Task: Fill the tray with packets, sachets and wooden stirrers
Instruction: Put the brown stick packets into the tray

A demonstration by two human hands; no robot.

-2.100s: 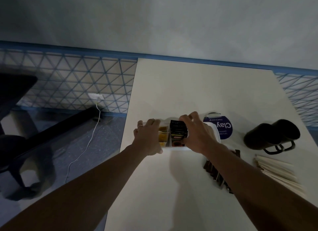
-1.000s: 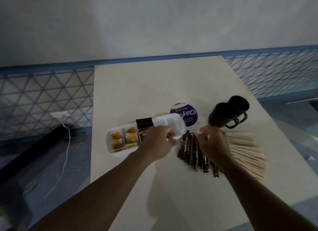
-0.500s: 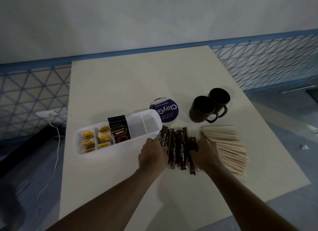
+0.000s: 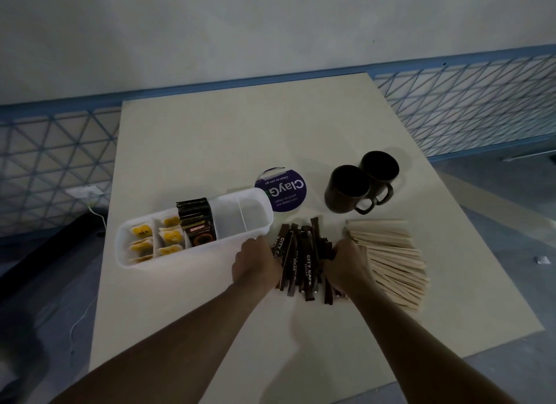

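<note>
Sachets (image 4: pixel 301 262), brown sugar sticks in a loose pile, lie on the table (image 4: pixel 270 127) between my two hands. My left hand (image 4: pixel 255 265) is against the pile's left side and my right hand (image 4: pixel 350 265) against its right side. Both are knuckles up with the fingers bent down out of sight, so I cannot tell whether either has closed on any sticks. The wooden stirrers (image 4: pixel 391 259) are fanned flat just right of my right hand. The white tray (image 4: pixel 168 260) sits at a slant just left of my left hand. Yellow packets (image 4: pixel 156 238) fill its left compartments, black packets (image 4: pixel 197 220) stand upright in the middle one, and the two at its right end show bare white floor. Beyond the pile are a purple disc (image 4: pixel 284 191) and two dark mugs (image 4: pixel 350 188) side by side.
</note>
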